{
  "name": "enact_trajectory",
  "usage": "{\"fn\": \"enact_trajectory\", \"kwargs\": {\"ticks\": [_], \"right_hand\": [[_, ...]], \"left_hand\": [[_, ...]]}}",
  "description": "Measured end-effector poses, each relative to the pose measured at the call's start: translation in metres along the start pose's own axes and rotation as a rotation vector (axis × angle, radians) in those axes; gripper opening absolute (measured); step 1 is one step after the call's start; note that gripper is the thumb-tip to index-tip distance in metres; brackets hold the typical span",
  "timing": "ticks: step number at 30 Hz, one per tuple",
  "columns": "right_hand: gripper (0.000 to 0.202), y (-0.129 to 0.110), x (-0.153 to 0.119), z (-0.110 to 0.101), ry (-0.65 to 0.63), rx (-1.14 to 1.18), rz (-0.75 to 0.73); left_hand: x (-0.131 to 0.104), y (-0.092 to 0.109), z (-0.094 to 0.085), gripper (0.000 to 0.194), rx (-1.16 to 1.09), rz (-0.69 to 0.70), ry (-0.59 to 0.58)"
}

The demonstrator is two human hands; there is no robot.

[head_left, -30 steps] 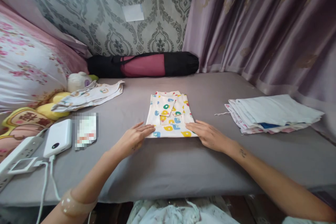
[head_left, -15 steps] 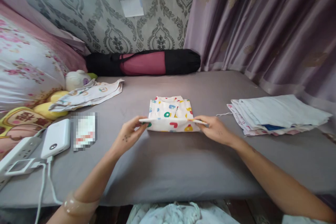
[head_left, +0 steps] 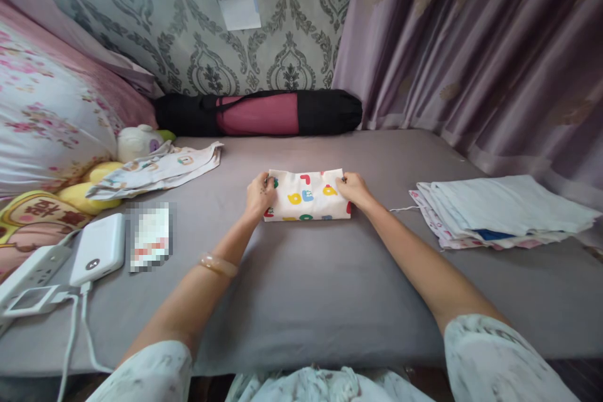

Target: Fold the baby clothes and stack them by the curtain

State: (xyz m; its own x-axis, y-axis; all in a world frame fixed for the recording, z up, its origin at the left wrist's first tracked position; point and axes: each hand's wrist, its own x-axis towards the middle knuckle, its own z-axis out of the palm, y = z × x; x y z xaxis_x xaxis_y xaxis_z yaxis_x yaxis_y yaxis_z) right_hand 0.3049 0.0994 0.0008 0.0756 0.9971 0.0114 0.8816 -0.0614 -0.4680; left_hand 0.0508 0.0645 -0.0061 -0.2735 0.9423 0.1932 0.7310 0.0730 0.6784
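A white garment with colourful letter prints (head_left: 308, 196), folded into a small rectangle, lies on the grey bed sheet (head_left: 301, 289) in the middle of the head view. My left hand (head_left: 260, 195) pinches its far left corner between thumb and fingers. At the far right corner, my right hand (head_left: 353, 190) grips the cloth the same way. The folded flap covers the garment's upper part, so what lies beneath is hidden.
To the right lies a stack of folded clothes (head_left: 509, 207). Another printed garment (head_left: 160, 169) rests by the plush toys at left. A white power bank (head_left: 98, 248) and a power strip (head_left: 38, 270) with cables sit front left. A long black-and-maroon bag (head_left: 259, 113) lies along the wall.
Both hands have moved away from me, carrying the garment's near edge up and over its far part. The garment now shows as one smaller rectangle.
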Motion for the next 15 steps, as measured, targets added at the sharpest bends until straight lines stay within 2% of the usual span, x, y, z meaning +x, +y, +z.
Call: {"fn": "enact_trajectory", "kwargs": {"ticks": [5, 10, 15], "right_hand": [[0.029, -0.005, 0.01, 0.011, -0.028, -0.054, 0.033], [0.036, -0.008, 0.0, 0.018, -0.015, -0.106, 0.05], [0.04, -0.011, -0.009, 0.024, 0.022, -0.15, 0.047]], "left_hand": [[0.007, -0.004, 0.017, 0.025, 0.155, -0.032, -0.034], [0.007, -0.01, 0.029, 0.028, 0.268, -0.033, -0.039], [0.007, -0.011, 0.034, 0.032, 0.362, -0.03, -0.082]]}}
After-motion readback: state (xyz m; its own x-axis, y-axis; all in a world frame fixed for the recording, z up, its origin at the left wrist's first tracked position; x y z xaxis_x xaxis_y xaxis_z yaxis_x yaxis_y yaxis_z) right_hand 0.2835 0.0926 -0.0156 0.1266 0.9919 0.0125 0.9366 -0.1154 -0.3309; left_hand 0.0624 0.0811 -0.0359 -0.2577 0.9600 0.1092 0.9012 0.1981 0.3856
